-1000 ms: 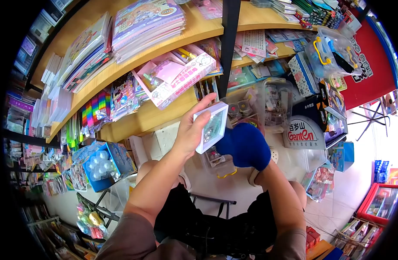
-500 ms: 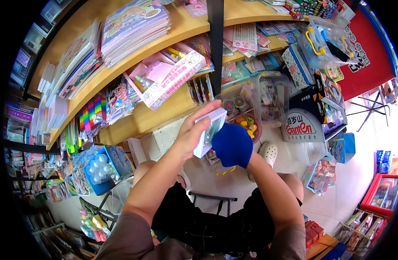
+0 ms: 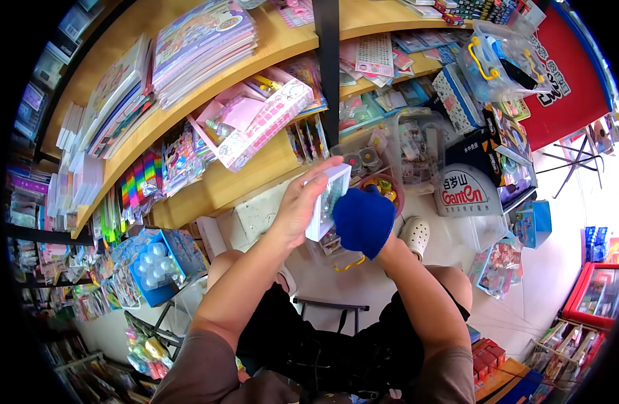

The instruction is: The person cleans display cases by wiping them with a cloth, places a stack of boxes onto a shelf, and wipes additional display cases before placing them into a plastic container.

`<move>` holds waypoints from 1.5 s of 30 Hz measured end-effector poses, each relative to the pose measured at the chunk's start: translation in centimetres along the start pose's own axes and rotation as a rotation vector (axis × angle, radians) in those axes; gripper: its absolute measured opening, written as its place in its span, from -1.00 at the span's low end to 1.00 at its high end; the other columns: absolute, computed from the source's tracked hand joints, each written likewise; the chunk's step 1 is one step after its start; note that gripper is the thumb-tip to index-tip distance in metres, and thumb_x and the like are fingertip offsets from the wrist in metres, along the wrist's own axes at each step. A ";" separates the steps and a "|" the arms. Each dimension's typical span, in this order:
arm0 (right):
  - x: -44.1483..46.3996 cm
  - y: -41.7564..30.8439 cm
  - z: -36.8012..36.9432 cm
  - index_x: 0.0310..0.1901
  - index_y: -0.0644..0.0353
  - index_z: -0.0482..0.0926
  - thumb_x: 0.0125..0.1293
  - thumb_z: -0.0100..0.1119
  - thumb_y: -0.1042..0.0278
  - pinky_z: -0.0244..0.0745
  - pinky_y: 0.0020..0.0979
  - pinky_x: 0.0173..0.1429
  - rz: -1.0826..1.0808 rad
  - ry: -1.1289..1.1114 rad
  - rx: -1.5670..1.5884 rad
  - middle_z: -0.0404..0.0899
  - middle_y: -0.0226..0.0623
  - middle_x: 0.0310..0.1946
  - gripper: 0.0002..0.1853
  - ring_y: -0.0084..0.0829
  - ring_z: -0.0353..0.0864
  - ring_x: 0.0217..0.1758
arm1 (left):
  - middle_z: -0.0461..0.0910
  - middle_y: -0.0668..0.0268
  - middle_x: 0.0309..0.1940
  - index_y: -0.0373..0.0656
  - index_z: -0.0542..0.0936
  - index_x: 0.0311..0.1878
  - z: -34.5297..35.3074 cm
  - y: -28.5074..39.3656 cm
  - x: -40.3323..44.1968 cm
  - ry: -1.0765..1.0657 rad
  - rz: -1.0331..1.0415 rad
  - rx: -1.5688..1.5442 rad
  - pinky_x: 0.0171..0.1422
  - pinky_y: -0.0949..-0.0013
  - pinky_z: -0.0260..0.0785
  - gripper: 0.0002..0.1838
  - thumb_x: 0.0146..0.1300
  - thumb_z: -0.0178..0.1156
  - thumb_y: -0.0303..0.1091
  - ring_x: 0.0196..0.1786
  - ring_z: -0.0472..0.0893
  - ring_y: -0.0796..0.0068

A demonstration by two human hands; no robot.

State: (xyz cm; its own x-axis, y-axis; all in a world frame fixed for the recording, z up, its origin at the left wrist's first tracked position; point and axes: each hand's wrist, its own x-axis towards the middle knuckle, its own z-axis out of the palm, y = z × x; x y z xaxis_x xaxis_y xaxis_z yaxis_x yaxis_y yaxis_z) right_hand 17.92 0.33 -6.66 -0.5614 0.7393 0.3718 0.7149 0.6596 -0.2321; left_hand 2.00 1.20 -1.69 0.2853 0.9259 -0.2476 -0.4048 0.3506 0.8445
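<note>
Gripping box (image 3: 327, 204), L hand (image 3: 301, 203) angled up, R hand (image 3: 371, 227) prob. curled under cloth (image 3: 363, 219).

The blue cloth (image 3: 364, 223) now covers less of the pink tub (image 3: 400, 199)

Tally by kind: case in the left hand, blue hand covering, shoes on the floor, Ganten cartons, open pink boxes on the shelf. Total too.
White-framed case in left hand: 1
Blue covering: 1
Pale shoes: 2, one partly hidden
Ganten carton: 1
Open pink box: 1
Total: 6
</note>
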 end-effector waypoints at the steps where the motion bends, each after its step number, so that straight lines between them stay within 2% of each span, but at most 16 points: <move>1: -0.1 0.4 0.2 -0.60 -0.03 0.53 -0.23 0.23 0.25 0.35 -0.23 -0.47 -0.003 -0.024 0.013 0.48 -0.32 -0.56 -0.90 -0.26 0.55 -0.51 | 0.53 0.13 0.05 -0.26 0.32 0.29 0.2 -0.1 0.0 0.020 0.002 0.037 0.21 0.35 0.36 -0.38 0.25 0.01 -0.07 0.07 0.55 0.38; 7: 0.6 0.7 -0.3 -0.56 0.01 0.54 -0.25 0.27 0.25 0.43 -0.21 -0.44 0.127 0.025 0.040 0.51 -0.29 -0.52 -0.85 -0.22 0.58 -0.43 | 0.51 0.18 0.08 -0.23 0.32 0.30 0.5 -0.8 -0.2 0.014 -0.044 0.026 0.22 0.38 0.34 -0.39 0.30 0.02 -0.04 0.08 0.54 0.44; 12: 1.4 0.4 0.0 -0.53 0.04 0.54 -0.21 0.30 0.25 0.42 -0.22 -0.45 0.263 0.085 -0.122 0.52 -0.28 -0.50 -0.83 -0.19 0.56 -0.46 | 0.50 0.13 0.09 -0.18 0.32 0.32 0.1 -1.1 -0.2 0.029 -0.089 -0.136 0.19 0.29 0.40 -0.39 0.35 -0.12 0.04 0.08 0.55 0.37; 14: 1.4 3.4 0.0 -0.53 0.03 0.54 -0.16 0.28 0.28 0.43 -0.24 -0.41 0.415 -0.030 0.047 0.51 -0.29 -0.49 -0.87 -0.17 0.55 -0.43 | 0.50 0.10 0.09 -0.16 0.30 0.33 -0.6 -1.0 -0.3 0.030 -0.117 -0.246 0.16 0.25 0.42 -0.38 0.37 -0.19 0.07 0.07 0.56 0.33; 17: -0.5 7.6 0.7 -0.51 0.09 0.55 -0.08 0.26 0.35 0.46 -0.28 -0.28 0.459 0.197 0.389 0.54 -0.21 -0.40 -0.91 -0.15 0.56 -0.33 | 0.51 0.07 0.07 -0.14 0.27 0.34 -1.4 -0.5 -0.7 0.026 -0.131 -0.302 0.13 0.21 0.44 -0.38 0.38 -0.24 0.08 0.05 0.57 0.27; 20: 0.7 6.9 -3.8 -0.42 0.22 0.57 -0.04 0.27 0.39 0.47 -0.30 -0.12 0.395 0.375 1.174 0.55 -0.08 -0.23 -0.86 -0.17 0.56 -0.18 | 0.52 0.05 0.05 -0.14 0.26 0.35 -2.3 0.0 -0.6 0.037 -0.131 -0.264 0.13 0.20 0.45 -0.38 0.38 -0.25 0.07 0.03 0.58 0.25; 22: 1.5 6.1 -7.2 -0.28 0.32 0.56 0.00 0.26 0.40 0.47 -0.27 -0.04 0.501 0.480 1.665 0.53 0.01 -0.10 -0.76 -0.20 0.55 -0.09 | 0.53 0.05 0.04 -0.14 0.27 0.34 -2.9 -0.2 -0.3 0.045 -0.098 -0.261 0.13 0.19 0.45 -0.38 0.38 -0.25 0.08 0.03 0.58 0.24; 25: 1.0 5.7 -7.0 -0.08 0.35 0.51 0.12 0.17 0.36 0.44 -0.17 0.01 0.583 0.553 1.396 0.51 0.07 -0.09 -0.66 -0.08 0.52 -0.04 | 0.53 0.05 0.04 -0.15 0.28 0.33 -2.4 0.6 -0.5 0.061 -0.115 -0.341 0.14 0.18 0.44 -0.38 0.39 -0.26 0.08 0.03 0.58 0.24; 29: 3.4 3.2 -6.6 -0.15 0.34 0.56 0.06 0.20 0.25 0.32 -0.10 0.11 0.029 -0.005 0.245 0.50 0.08 -0.19 -0.64 0.03 0.45 -0.02 | 0.54 0.07 0.03 -0.15 0.30 0.31 -2.3 0.8 -0.4 0.085 -0.118 -0.362 0.14 0.19 0.44 -0.39 0.39 -0.27 0.08 0.03 0.58 0.25; 31: 3.9 1.7 -4.3 -0.18 0.37 0.56 0.04 0.19 0.24 0.27 -0.08 0.16 -0.066 -0.179 -0.104 0.48 0.12 -0.20 -0.63 0.08 0.42 0.00 | 0.54 0.10 0.03 -0.15 0.31 0.31 -2.1 1.0 -0.4 0.068 -0.112 -0.371 0.15 0.21 0.43 -0.40 0.40 -0.27 0.07 0.04 0.58 0.26; 34: 1.9 -0.8 1.5 -0.09 0.50 0.43 0.04 0.16 0.19 0.30 -0.12 0.11 0.125 0.028 0.370 0.44 0.17 -0.17 -0.49 0.05 0.44 -0.06 | 0.56 0.25 -0.04 -0.15 0.39 0.25 -1.6 1.2 -0.3 0.068 -0.107 -0.451 0.04 0.38 0.45 -0.51 0.41 -0.12 -0.03 -0.08 0.58 0.48; 36: 1.1 -1.4 0.0 -0.10 0.48 0.38 0.05 0.17 0.15 0.38 -0.15 -0.02 -0.136 -0.106 -0.161 0.43 0.10 -0.24 -0.48 0.01 0.49 -0.15 | 0.56 0.26 -0.05 -0.16 0.39 0.25 -1.8 0.1 -0.2 0.072 -0.065 -0.387 0.05 0.40 0.44 -0.52 0.41 -0.10 -0.07 -0.08 0.57 0.49; 38: 1.7 -1.4 -0.5 -0.13 0.44 0.35 0.06 0.19 0.11 0.43 -0.18 -0.16 0.001 -0.156 0.085 0.41 0.04 -0.31 -0.48 -0.04 0.51 -0.23 | 0.56 0.29 -0.06 -0.18 0.39 0.26 -1.5 -0.2 -0.2 0.072 -0.055 -0.363 0.06 0.44 0.41 -0.53 0.40 -0.07 -0.13 -0.08 0.56 0.54; 40: 1.7 -1.0 -0.5 -0.10 0.35 0.38 -0.10 0.32 0.10 0.42 -0.24 -0.15 0.031 -0.128 0.181 0.42 -0.02 -0.28 -0.40 -0.08 0.49 -0.24 | 0.53 0.24 0.01 -0.16 0.35 0.29 -0.8 -0.7 -0.5 0.090 -0.045 -0.225 0.15 0.37 0.39 -0.49 0.39 -0.12 -0.08 0.00 0.56 0.45; 44: 2.3 -2.2 -2.6 -0.07 0.27 0.40 -0.13 0.36 0.12 0.42 -0.23 -0.20 0.247 -0.243 0.119 0.45 -0.06 -0.27 -0.40 -0.08 0.50 -0.30 | 0.51 0.22 0.05 -0.17 0.33 0.30 -0.2 -0.8 -0.7 0.114 -0.043 -0.161 0.20 0.37 0.37 -0.47 0.37 -0.08 -0.07 0.05 0.54 0.43; 45: 2.2 -2.0 -2.0 -0.13 0.23 0.41 -0.07 0.28 0.18 0.42 -0.22 -0.28 0.230 -0.173 0.040 0.45 -0.10 -0.33 -0.52 -0.11 0.51 -0.34 | 0.51 0.22 0.05 -0.17 0.33 0.30 -0.1 -0.8 -0.7 0.117 -0.040 -0.148 0.20 0.37 0.37 -0.47 0.37 -0.07 -0.07 0.05 0.54 0.43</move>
State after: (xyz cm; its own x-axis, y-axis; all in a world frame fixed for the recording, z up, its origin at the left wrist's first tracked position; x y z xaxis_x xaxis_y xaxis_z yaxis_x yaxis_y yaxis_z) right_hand 16.10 0.37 -3.54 -0.4517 0.8799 0.1472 0.8165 0.4742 -0.3294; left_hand 2.06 0.27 -2.20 0.2039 0.9179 -0.3404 -0.5214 0.3962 0.7558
